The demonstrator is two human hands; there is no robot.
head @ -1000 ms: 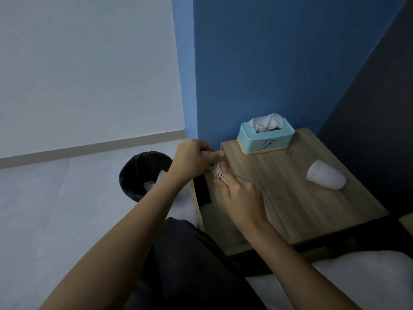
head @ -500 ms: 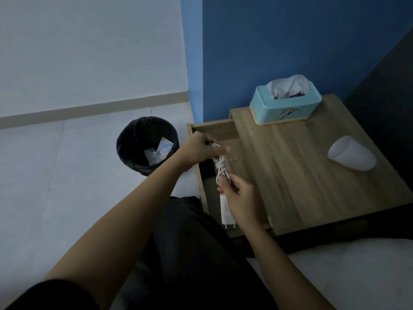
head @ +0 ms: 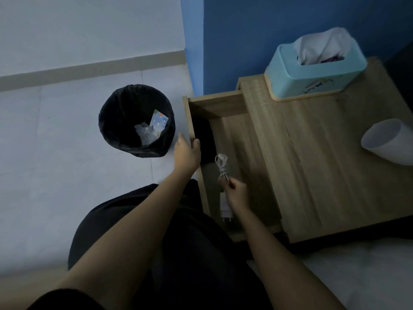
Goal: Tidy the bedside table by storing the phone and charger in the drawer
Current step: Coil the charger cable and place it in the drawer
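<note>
The bedside table (head: 324,166) filled the right of the frame, its drawer (head: 234,139) pulled open at centre. The left hand (head: 186,153) gripped the drawer's front edge. The right hand (head: 238,194) held the white charger (head: 223,189) over the drawer's open floor, beside the dark phone (head: 204,142).

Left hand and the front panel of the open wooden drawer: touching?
Touching. In the head view the left hand wraps the front panel of the open wooden drawer, thumb hooked over its top edge, with no gap visible.
</note>
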